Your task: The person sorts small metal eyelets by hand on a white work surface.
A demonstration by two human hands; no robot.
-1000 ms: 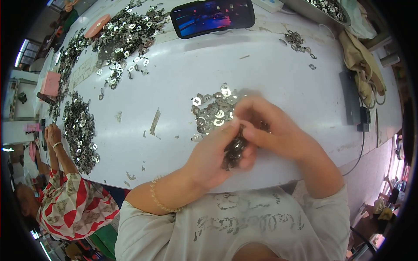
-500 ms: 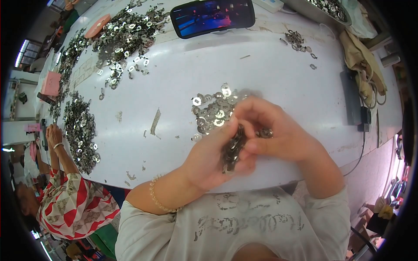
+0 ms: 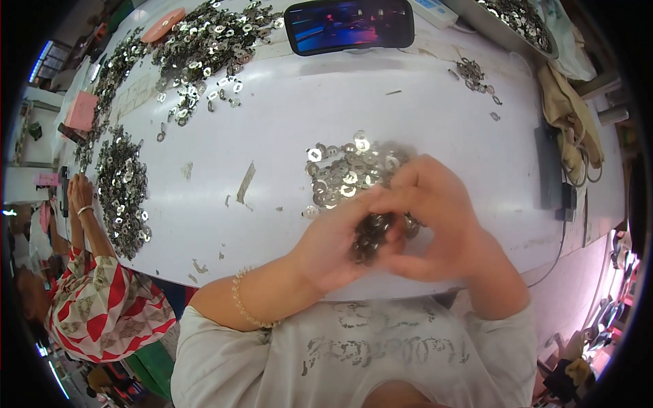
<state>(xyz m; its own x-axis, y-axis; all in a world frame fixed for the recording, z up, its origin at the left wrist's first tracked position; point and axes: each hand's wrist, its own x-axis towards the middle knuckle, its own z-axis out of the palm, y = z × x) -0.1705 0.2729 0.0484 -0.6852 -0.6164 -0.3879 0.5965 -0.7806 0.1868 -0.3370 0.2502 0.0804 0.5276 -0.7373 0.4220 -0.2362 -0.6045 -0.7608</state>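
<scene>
My left hand (image 3: pixel 333 248) is closed around a bunch of small, flat, ring-like metal pieces (image 3: pixel 371 236). My right hand (image 3: pixel 445 221) is curved against it, forefinger arched above and thumb below; motion smears it, and its fingertips are partly hidden at the bunch. Whether it grips anything is unclear. More dark metal pieces (image 3: pixel 411 226) show in the gap between its thumb and forefinger. Just beyond both hands a loose pile of similar shiny pieces (image 3: pixel 348 170) lies on the white table (image 3: pixel 272 146).
A phone (image 3: pixel 350 26) stands at the far side. Larger heaps of metal pieces (image 3: pixel 122 194) spread along the left, with a small cluster (image 3: pixel 471 73) far right. A metal tray (image 3: pixel 554 47) and a black adapter (image 3: pixel 549 166) lie right. Another person's hands (image 3: pixel 80 194) are at the left edge.
My right thumb has moved down and spread from its forefinger. The bunch in my left hand looks turned and more compact. The whole view has shifted slightly.
</scene>
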